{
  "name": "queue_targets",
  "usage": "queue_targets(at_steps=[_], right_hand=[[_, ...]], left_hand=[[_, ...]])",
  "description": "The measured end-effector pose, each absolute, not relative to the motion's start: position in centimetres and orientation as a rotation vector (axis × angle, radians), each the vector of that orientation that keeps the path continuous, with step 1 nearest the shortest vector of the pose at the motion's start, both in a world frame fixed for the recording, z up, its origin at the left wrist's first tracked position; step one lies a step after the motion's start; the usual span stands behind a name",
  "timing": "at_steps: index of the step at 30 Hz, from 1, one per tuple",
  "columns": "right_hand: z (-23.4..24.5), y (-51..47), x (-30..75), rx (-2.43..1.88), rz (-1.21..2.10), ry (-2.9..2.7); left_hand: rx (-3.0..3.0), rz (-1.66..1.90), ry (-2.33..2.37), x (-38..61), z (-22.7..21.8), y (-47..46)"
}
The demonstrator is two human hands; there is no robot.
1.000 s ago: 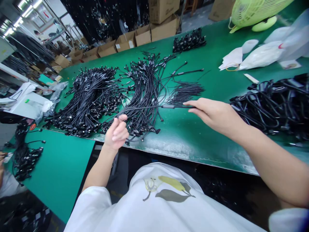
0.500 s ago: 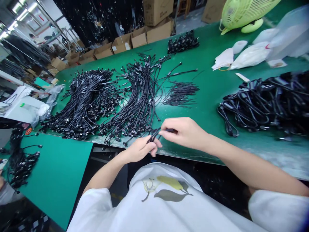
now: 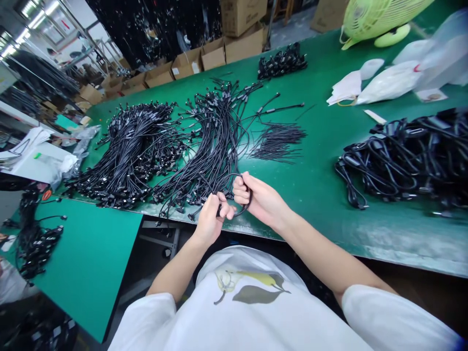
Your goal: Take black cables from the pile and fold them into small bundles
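A black cable (image 3: 249, 201) runs in a loop between my two hands, just above the front edge of the green table. My left hand (image 3: 215, 214) is closed on one part of it, fingers curled. Gripping another part, my right hand (image 3: 256, 195) has thumb and fingers pinched together, and the cable bows round its palm side. Just behind the hands lies a bundle of straight black cables (image 3: 215, 141) with connectors at their ends. Thin black ties (image 3: 280, 141) form a small flat pile further right.
Another big cable heap (image 3: 127, 146) lies at the left, and coiled, tied cables (image 3: 398, 161) at the right. A smaller coiled pile (image 3: 281, 61) sits at the back. A green fan (image 3: 383, 19) and white plastic bags (image 3: 389, 90) stand back right. Cardboard boxes (image 3: 186, 64) line the far edge.
Both hands have turned and moved slightly apart. The cable, earlier bunched between the fingers, now shows as an open loop between them. My right forearm has swung inward.
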State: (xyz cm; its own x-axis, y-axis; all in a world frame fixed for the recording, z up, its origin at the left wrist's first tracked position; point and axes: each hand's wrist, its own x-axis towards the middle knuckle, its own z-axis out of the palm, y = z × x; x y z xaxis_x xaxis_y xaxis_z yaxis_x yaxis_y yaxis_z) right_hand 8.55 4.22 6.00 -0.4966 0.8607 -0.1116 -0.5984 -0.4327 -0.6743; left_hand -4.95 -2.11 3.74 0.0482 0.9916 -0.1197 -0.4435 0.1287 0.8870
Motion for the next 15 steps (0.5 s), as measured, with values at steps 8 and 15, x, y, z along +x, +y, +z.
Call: queue_targets(at_steps=[8, 15], right_hand=[[6.0, 1.6, 6.9, -0.552, 1.854, -0.982], [5.8, 2.5, 6.6, -0.578, 1.642, -1.036]], left_hand=[[1.549, 0.669, 1.103, -6.9, 3.9, -2.4], [1.536, 0.583, 0.985, -6.5, 3.3, -2.1]])
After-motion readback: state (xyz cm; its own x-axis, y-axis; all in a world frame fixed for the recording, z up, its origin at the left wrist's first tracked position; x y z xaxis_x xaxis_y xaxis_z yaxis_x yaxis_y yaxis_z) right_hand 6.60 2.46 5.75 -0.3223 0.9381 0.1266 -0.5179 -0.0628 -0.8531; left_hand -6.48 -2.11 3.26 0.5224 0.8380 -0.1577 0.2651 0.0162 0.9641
